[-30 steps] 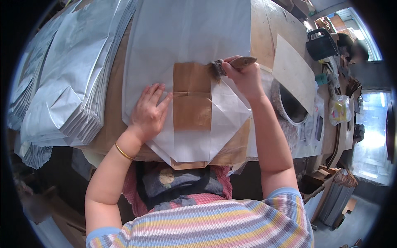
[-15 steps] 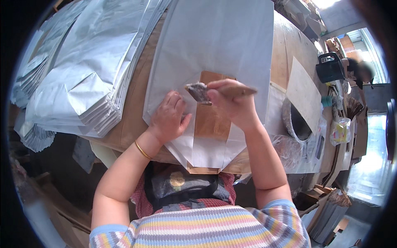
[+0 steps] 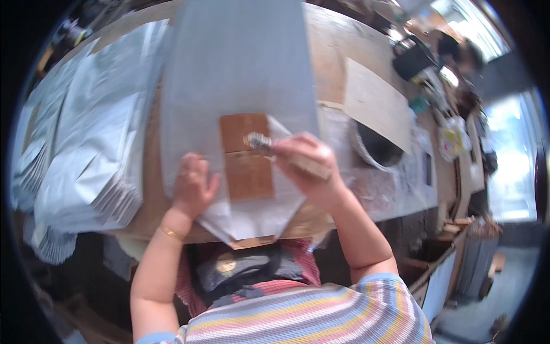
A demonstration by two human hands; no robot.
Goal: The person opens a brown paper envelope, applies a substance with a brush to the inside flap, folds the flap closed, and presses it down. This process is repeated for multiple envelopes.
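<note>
A large white paper bag lies flat before me, its near end folded to a taper. On that end is a brown rectangular patch, crossed by a seam. My right hand is closed round the wooden handle of a flat brush. Its bristles point left over the upper part of the patch; whether they touch it I cannot tell. Left of the patch, my left hand rests on the bag with fingers extended and thumb apart, holding nothing.
Stacks of folded white bags cover the table's left side. To the right stands a round tub, partly covered by a pale board. Beyond are a dark container and another person.
My view has shifted, so the bag appears farther left. The brush has moved from above the patch's upper left edge to over the patch. My left hand stays on the bag.
</note>
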